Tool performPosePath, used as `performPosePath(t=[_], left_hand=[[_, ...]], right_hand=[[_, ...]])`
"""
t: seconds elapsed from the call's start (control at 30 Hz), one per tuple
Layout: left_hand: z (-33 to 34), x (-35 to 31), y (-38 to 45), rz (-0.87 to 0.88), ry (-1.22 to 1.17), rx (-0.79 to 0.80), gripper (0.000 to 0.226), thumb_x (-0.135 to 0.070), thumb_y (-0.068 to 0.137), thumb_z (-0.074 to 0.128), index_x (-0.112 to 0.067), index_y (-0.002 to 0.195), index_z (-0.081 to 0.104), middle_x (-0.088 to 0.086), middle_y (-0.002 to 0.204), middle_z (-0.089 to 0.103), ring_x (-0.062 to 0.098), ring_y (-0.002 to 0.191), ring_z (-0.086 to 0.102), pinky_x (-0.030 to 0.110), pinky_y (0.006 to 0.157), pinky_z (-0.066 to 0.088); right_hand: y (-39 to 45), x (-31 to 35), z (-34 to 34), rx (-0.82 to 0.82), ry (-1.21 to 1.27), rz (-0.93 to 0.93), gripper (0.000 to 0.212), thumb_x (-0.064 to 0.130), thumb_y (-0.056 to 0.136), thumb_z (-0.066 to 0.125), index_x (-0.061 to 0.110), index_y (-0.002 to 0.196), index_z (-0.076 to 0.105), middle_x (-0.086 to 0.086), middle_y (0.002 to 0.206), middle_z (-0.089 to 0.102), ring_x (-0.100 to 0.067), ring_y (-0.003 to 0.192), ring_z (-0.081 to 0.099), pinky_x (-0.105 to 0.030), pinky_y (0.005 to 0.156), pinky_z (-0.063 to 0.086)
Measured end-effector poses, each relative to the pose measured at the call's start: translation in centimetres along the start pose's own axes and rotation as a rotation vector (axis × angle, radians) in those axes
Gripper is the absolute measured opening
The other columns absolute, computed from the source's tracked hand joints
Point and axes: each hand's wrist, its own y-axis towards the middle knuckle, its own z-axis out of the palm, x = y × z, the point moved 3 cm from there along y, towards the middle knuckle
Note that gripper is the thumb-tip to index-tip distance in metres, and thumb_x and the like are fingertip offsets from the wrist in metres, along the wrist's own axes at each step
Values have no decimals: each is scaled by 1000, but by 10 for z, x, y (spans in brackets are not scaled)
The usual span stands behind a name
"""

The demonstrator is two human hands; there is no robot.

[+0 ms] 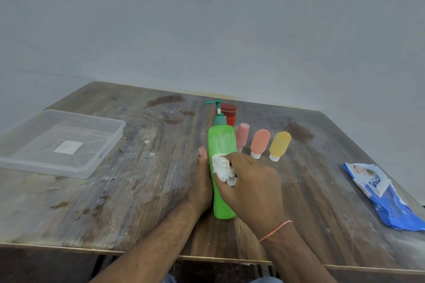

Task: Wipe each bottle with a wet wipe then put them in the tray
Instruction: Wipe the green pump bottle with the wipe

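**Wiping Stage: Green Pump Bottle in Hand**

Your forearms entered from the near edge of the table (142, 190). Your left hand (201, 181) steadied the green pump bottle (222, 145) from its left side, thumb straight along the body; whether the hidden fingers curled behind it could not be told. Your right hand (250, 181) gripped a crumpled wet wipe (222, 169) and pressed it against the bottle's front, near mid-height.

Judged from this, the wiping step was in progress on the first bottle. The clear tray (99, 169) at far left held no bottles. A red bottle (228, 110) stood behind the pump bottle; pink (243, 133), coral (260, 140) and yellow (280, 143) bottles stood cap-down to its right. The wipe packet (388, 200) lay at far right.

Next, the wiped bottle would need carrying well left to the tray.
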Motion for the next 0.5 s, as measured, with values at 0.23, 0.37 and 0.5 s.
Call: performPosePath(t=[0.23, 0.37, 0.5], left_hand=[[-8, 5, 6, -4, 113, 1, 84, -95, 74, 49, -28, 114, 80, -2, 118, 76, 12, 110, 72, 32, 100, 57], [3, 2, 5, 1, -45, 13, 79, -89, 76, 60, -20, 107, 82, 3, 105, 80, 18, 99, 76, 31, 87, 60], [0, 4, 11, 29, -61, -46, 74, -83, 64, 78, -14, 88, 78, -6, 76, 77, 5, 72, 75, 23, 69, 61]], right_hand=[[0, 0, 1, -13, 78, -5, 21, 38, 92, 71, 25, 77, 66, 8, 70, 66, -15, 59, 63, -31, 49, 47], [1, -4, -3, -20, 85, 13, 35, 36, 91, 65, 30, 72, 36, 13, 64, 36, -12, 52, 36, -28, 48, 32], [-1, -3, -1, 8, 128, -39, 26, 37, 92, 75, 24, 72, 64, 12, 68, 63, -9, 58, 57, -27, 53, 44]])
